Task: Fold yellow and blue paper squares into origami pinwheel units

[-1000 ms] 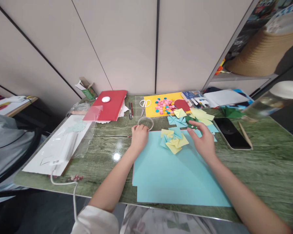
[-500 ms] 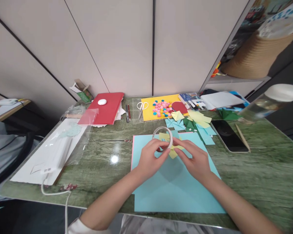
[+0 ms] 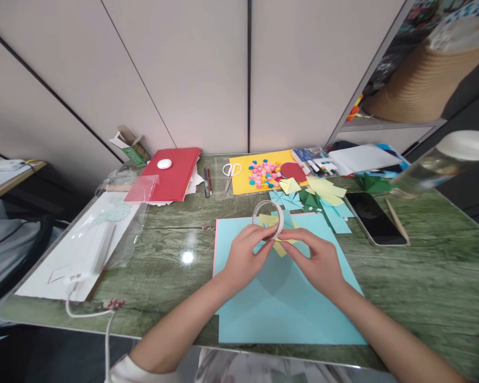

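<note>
- Holding the white roll (image 3: 280, 221) upright on its rim, the left hand (image 3: 245, 255) closes thumb and fingers on the roll's lower edge.
- The right hand (image 3: 321, 260) is partly curled; its thumb and forefinger meet the near right side of the roll. Whether these fingertips grip a loose end is too small to tell.
- Position of roll: raised in front of the folded paper flower (image 3: 280, 249), over the upper part of the light blue sheet (image 3: 291, 314).
- Change: one second ago the roll lies flat on the green surface (image 3: 167, 239), beyond the sheet, with the left hand at its near edge and the right hand apart, beside the flower. Both hands now come together at the roll.
- Change over the last half second: slight only; the roll and both hands keep nearly the same place.
- Effect, as a judgement: the work now centres on the roll, and the flower is left unhandled for the moment.
- Flower: yellow and blue petals, resting on the sheet, partly hidden by the roll and fingers.
- Scissors (image 3: 228, 182): lying beyond the roll, beside the yellow sheet (image 3: 240, 183), untouched.
</note>
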Demonstrator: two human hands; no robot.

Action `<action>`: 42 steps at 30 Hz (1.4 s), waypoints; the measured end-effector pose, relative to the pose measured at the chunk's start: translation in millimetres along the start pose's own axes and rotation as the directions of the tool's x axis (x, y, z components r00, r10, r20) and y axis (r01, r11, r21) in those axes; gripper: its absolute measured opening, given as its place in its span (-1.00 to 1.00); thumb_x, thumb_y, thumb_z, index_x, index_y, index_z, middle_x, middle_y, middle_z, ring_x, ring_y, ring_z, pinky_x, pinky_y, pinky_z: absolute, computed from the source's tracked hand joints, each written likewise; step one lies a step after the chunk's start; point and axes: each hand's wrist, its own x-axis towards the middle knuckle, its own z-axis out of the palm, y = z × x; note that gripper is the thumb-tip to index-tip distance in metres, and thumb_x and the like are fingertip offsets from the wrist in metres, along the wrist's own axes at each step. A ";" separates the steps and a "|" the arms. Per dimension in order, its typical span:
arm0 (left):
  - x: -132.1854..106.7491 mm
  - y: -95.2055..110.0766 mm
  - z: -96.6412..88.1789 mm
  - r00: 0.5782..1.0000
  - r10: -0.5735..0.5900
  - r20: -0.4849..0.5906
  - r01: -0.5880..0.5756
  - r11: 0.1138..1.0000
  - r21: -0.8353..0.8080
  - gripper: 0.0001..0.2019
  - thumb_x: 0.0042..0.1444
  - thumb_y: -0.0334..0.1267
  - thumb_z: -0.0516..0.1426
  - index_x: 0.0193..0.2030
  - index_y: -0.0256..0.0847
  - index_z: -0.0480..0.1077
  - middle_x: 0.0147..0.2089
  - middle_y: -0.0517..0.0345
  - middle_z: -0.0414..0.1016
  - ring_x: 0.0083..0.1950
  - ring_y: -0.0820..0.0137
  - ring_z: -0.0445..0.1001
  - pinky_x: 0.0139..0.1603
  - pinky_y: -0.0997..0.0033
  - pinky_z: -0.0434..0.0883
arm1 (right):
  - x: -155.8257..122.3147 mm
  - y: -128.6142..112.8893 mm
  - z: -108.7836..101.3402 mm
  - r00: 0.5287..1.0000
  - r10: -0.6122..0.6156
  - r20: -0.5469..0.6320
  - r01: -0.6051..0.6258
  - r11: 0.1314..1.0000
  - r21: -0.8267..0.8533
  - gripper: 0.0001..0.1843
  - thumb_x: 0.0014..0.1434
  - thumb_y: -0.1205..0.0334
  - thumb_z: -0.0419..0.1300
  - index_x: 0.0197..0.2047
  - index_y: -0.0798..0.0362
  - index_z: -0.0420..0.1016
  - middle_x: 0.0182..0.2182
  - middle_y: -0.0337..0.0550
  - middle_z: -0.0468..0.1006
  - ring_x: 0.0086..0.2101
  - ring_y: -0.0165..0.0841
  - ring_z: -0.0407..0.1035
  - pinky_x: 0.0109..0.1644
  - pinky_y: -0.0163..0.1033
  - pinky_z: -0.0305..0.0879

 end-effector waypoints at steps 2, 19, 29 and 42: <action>0.1 -1.1 -0.4 0.999 0.035 0.010 -0.035 0.999 0.042 -0.69 0.15 -0.32 0.03 0.04 -0.08 0.35 -0.18 0.07 0.47 -0.15 0.39 0.40 -0.13 0.36 0.37 | 0.4 -0.7 -0.2 0.997 0.080 0.024 -0.081 0.995 0.057 -0.87 0.10 0.22 0.15 -0.25 -0.08 0.48 -0.26 -0.23 0.56 -0.21 -0.32 0.43 -0.11 -0.19 0.36; 0.4 4.7 -3.4 0.993 0.075 -0.089 -0.062 0.989 0.137 -0.75 0.04 -0.22 0.16 -0.11 -0.12 0.47 -0.38 0.14 0.56 -0.36 0.43 0.42 -0.28 0.42 0.39 | 2.6 -0.5 -1.9 0.998 0.030 -0.054 -0.023 0.992 0.126 -0.88 0.05 0.31 0.20 -0.28 -0.06 0.47 -0.30 -0.20 0.53 -0.21 -0.31 0.40 -0.09 -0.15 0.33; -1.7 0.7 -1.1 0.949 0.299 -0.102 -0.232 0.879 0.416 -0.84 0.06 -0.28 0.15 -0.22 -0.20 0.49 -0.47 0.19 0.54 -0.46 0.47 0.35 -0.42 0.41 0.30 | 2.4 6.2 -0.7 0.906 -0.409 -0.106 0.336 0.849 -0.407 -0.63 0.05 0.41 0.21 -0.08 -0.13 0.45 -0.21 -0.19 0.54 -0.22 -0.33 0.41 -0.14 -0.13 0.21; -4.3 0.5 -2.7 0.916 0.402 -0.019 -0.304 0.723 0.621 -0.82 0.07 -0.31 0.14 -0.15 -0.20 0.43 -0.56 0.25 0.46 -0.50 0.46 0.25 -0.46 0.37 0.10 | 1.2 3.9 3.0 0.879 -0.436 -0.190 0.264 0.780 -0.567 -0.85 -0.07 0.31 0.33 -0.38 -0.10 0.51 -0.30 -0.26 0.58 -0.25 -0.28 0.35 -0.16 -0.09 0.09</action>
